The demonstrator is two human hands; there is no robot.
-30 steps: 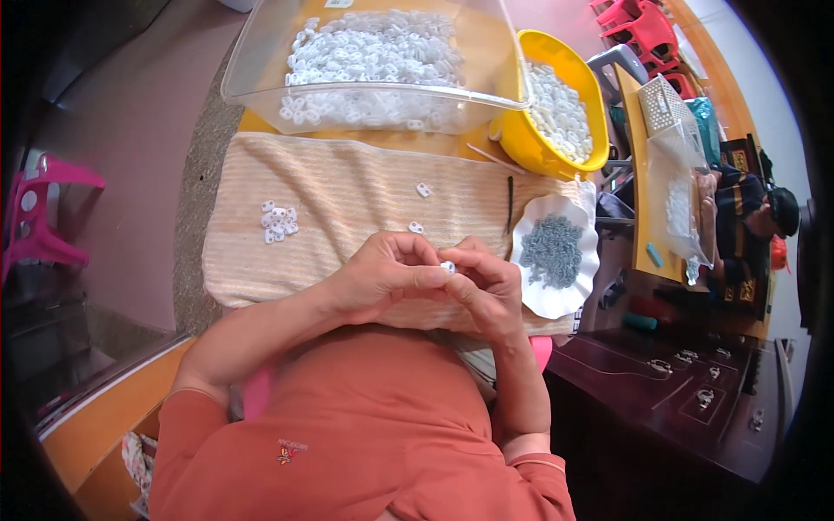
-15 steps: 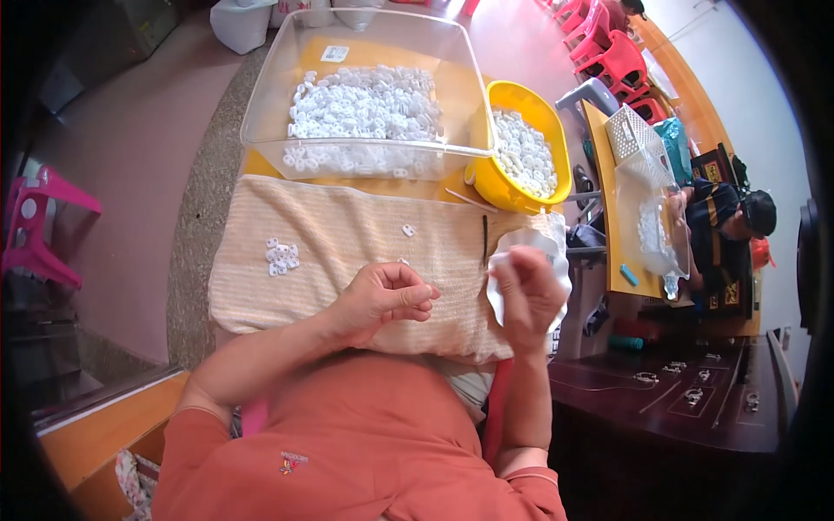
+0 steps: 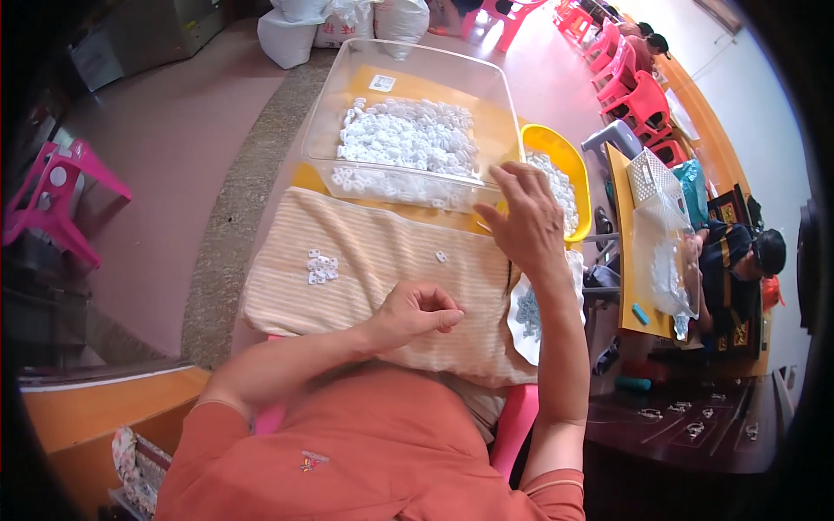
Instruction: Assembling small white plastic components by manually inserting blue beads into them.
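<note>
My left hand (image 3: 419,314) is held low over a striped beige towel (image 3: 365,234), thumb and fingertips drawn together; whatever they pinch, if anything, is hidden. My right hand (image 3: 527,217) reaches forward with its fingers apart, between the corner of a clear plastic bin (image 3: 408,178) and a yellow basin (image 3: 580,161). Both containers hold many small white plastic pieces. On the towel lie a small pile of white two-holed pieces (image 3: 322,267) and one loose white piece (image 3: 440,257). A white dish (image 3: 522,344) of small grey parts sits partly behind my right forearm.
A pink stool (image 3: 65,195) stands on the floor at the left, and white sacks (image 3: 291,39) lean beyond the bin. At the right, a person (image 3: 738,260) works at another table (image 3: 627,295) with a white basket (image 3: 653,182).
My right hand has moved from over the white dish forward to the basin, its fingers spreading. My left hand stays curled over the towel. The whole view has shifted a little.
</note>
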